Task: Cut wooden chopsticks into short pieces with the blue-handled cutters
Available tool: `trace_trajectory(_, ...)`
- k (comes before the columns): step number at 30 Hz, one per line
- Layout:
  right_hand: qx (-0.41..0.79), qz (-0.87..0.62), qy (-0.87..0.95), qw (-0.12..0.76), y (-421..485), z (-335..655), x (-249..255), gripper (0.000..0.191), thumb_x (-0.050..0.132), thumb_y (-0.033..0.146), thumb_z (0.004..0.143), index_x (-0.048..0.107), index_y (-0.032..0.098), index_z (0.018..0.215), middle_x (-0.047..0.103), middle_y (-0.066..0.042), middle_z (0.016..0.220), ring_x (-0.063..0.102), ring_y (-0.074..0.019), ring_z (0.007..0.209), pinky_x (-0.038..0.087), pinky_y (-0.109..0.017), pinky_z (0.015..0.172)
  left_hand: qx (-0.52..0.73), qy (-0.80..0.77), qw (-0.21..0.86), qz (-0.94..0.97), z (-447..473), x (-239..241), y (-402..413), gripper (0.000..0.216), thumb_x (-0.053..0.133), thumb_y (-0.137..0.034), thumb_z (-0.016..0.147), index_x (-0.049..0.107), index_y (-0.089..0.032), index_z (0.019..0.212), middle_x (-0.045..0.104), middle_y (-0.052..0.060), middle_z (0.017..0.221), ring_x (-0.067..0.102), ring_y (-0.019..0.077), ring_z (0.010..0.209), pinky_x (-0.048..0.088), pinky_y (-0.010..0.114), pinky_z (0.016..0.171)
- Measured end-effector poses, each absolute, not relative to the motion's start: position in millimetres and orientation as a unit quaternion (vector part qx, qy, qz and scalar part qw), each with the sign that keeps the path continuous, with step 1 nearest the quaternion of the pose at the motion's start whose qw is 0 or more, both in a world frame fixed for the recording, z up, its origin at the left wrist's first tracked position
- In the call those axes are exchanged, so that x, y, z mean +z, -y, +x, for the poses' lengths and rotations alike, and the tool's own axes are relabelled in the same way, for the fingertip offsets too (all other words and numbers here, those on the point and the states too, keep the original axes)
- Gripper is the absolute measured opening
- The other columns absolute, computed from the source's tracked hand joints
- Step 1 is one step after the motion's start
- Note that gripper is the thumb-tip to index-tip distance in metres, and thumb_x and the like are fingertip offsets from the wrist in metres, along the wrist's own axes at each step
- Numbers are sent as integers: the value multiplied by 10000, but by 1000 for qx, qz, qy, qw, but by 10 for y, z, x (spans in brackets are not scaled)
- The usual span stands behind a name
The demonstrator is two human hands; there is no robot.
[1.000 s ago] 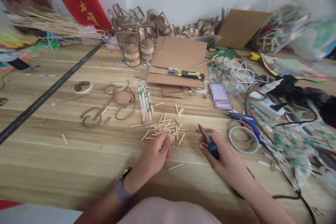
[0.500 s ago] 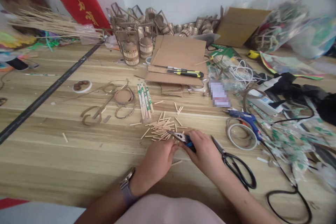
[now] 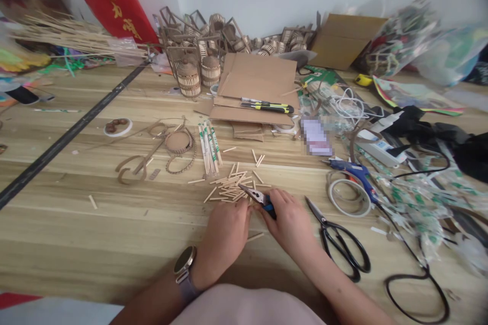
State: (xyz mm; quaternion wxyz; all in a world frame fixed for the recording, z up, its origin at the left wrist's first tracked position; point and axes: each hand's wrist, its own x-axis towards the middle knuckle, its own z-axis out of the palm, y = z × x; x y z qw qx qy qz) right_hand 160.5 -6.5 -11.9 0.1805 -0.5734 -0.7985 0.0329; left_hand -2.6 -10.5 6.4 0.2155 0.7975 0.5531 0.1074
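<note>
My right hand (image 3: pixel 292 218) is closed round the dark blue handles of a pair of long-nose pliers (image 3: pixel 257 196), whose tips point up and left. Close against it, my left hand (image 3: pixel 229 226) has its fingers pressed together beside the pliers' jaws; what they pinch is hidden, though a sliver of pale wood shows near the fingertips. Just beyond both hands lies a loose heap of short wooden sticks (image 3: pixel 231 183). One more short stick (image 3: pixel 255 237) lies between my wrists. Several paper-wrapped chopsticks (image 3: pixel 209 147) lie behind the heap.
Black-handled scissors (image 3: pixel 339 241) lie right of my right hand, near a tape roll (image 3: pixel 348 198) and a blue glue gun (image 3: pixel 354 172). Box cutters (image 3: pixel 267 105) rest on cardboard (image 3: pixel 259 76). Small slatted lanterns (image 3: pixel 188 78) stand at the back. Plastic wrappers (image 3: pixel 430 203) cover the right side.
My left hand has turned slightly, its knuckles now more on top and the watch face more visible. The pliers have shifted a little left. The whole view has moved slightly.
</note>
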Motion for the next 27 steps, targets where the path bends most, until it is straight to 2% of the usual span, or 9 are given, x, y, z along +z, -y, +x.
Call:
trace_trajectory(13,66,-591,789,156,63,1582,-107,61,592,243,860,562,193,874,681,-92,848,618,-277,800,433,-338,693,84,-554,140,816,-17,-10,137,276,373,-127,941,647,-161,945,708,109,836,662,279,762,476,377,677)
trace_trajectory(19,157,-602,758,195,54,1555,-84,23,543,164,821,563,171,829,655,-143,848,585,-311,841,419,-391,725,109,-548,184,809,2,-34,115,327,312,-136,951,639,-153,961,706,142,880,655,286,775,445,383,691)
trace_trajectory(22,207,-576,762,214,-11,1678,-4,87,497,229,873,543,185,814,643,-88,803,585,-238,764,443,-328,672,187,-521,298,778,-60,15,71,289,333,-222,963,597,-173,855,688,114,812,631,254,738,426,348,668)
trace_trajectory(25,286,-524,768,231,-64,1844,135,249,421,356,944,524,201,780,586,1,663,544,-153,610,441,-245,560,260,-420,536,684,-125,66,7,356,331,-417,976,515,-201,761,596,18,602,569,177,600,425,292,636)
trace_trajectory(27,340,-487,765,249,-59,1890,233,282,422,393,954,531,201,778,573,18,652,533,-135,598,440,-227,552,308,-410,620,594,-132,67,-27,378,357,-500,949,502,-201,769,588,-2,574,556,156,584,418,268,620)
